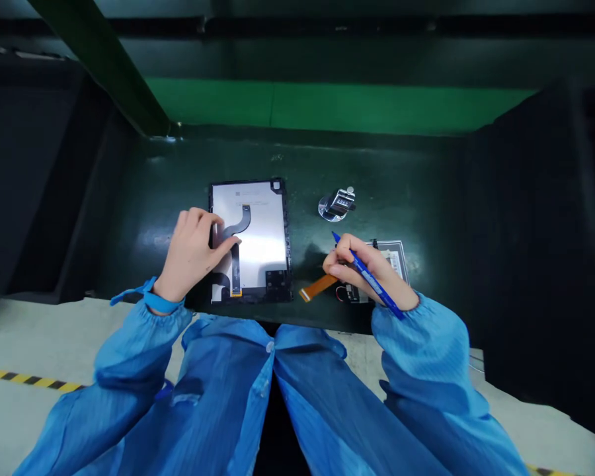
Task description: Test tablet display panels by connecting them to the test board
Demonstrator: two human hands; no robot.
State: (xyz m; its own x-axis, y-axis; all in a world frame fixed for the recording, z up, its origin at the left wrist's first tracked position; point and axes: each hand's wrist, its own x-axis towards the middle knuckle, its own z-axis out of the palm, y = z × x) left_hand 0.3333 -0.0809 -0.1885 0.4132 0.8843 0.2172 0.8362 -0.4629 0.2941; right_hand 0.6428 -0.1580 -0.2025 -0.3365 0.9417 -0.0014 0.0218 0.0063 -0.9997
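A tablet panel (pixel 260 231) lies face down on the dark green bench, its silver back crossed by a black flex cable (pixel 238 228). My left hand (pixel 193 254) rests on the panel's left edge, fingers curled and pressing the cable. My right hand (pixel 364 268) is closed around a blue pen (pixel 371 281) whose tip points up and left. That hand lies over a small black-framed module (pixel 394 258). An orange flex ribbon (pixel 320 287) runs out from under it toward the panel.
A small metal tally counter (pixel 338 203) stands behind my right hand. Dark bins flank the bench on the left (pixel 34 178) and the right (pixel 540 244). A green wall (pixel 337 106) rises at the back. My blue-sleeved lap fills the foreground.
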